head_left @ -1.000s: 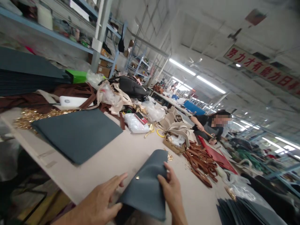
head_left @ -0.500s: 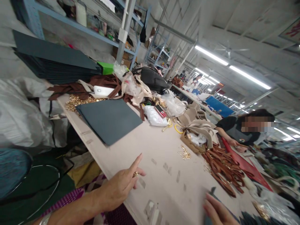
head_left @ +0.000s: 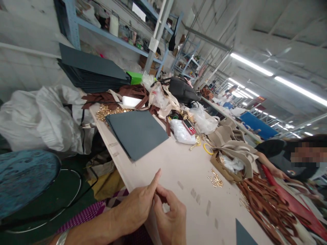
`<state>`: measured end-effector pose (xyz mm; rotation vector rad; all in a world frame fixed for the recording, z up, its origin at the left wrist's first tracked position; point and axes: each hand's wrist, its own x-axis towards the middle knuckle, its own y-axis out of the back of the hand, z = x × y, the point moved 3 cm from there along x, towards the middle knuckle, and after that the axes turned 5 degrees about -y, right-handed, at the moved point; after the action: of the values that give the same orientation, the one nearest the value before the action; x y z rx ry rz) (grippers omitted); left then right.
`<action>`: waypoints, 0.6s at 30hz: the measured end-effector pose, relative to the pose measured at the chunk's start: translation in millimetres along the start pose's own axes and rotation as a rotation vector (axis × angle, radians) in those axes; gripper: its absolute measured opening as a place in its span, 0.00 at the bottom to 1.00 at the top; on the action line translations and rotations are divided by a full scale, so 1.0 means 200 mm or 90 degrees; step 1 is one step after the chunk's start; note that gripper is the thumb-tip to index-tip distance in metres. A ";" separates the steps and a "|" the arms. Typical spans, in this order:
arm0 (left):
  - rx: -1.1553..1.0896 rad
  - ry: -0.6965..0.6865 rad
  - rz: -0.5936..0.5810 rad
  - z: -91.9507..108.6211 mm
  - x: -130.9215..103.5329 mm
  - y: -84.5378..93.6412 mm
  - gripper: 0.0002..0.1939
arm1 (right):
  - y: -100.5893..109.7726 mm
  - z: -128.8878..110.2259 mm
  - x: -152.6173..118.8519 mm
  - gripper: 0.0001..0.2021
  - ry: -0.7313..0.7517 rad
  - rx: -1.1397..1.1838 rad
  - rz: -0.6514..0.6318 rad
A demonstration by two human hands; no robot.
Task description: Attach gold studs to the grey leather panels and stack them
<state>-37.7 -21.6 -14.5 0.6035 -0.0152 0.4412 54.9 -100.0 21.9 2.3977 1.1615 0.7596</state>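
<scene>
My left hand (head_left: pixel 139 206) is over the near edge of the table, index finger pointing out and the other fingers curled under. Against it, my right hand (head_left: pixel 171 214) pinches thumb and forefinger together at the left fingertips. Whatever lies between them is hidden now; half a second ago small gold metal pieces showed in the left fingers. Beyond the hands is a stack of dark green-grey sheets (head_left: pixel 138 132). A small pile of gold metal pieces (head_left: pixel 216 179) lies to the right. A dark sheet's corner (head_left: pixel 244 234) shows at the bottom right.
A larger gold heap (head_left: pixel 108 111) sits at the table's far left. Along the back are a red phone (head_left: pixel 189 127), yellow tape (head_left: pixel 208 149) and a cardboard box (head_left: pixel 224 168). Brown straps (head_left: pixel 270 204) cover the right side, near a co-worker's arm (head_left: pixel 272 166). A blue stool (head_left: pixel 28 180) stands left.
My right hand has left the dark sheet at the lower right and come across to meet my left hand. The view has swung, shifting the table's contents rightward.
</scene>
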 end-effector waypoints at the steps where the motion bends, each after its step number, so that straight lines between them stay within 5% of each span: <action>1: -0.036 0.007 0.009 -0.02 0.00 0.00 0.41 | -0.01 0.00 0.01 0.13 0.010 -0.001 -0.002; 13: -0.092 0.045 0.104 -0.15 0.00 0.07 0.39 | -0.20 -0.02 0.12 0.12 0.005 -0.037 0.017; 18: -0.150 0.111 0.222 -0.18 -0.03 0.20 0.34 | -0.28 -0.02 0.25 0.11 -0.103 0.086 -0.129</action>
<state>-64.7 26.0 -23.5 0.3274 -0.0066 0.8171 44.9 -27.1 9.7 2.3490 1.3995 0.4275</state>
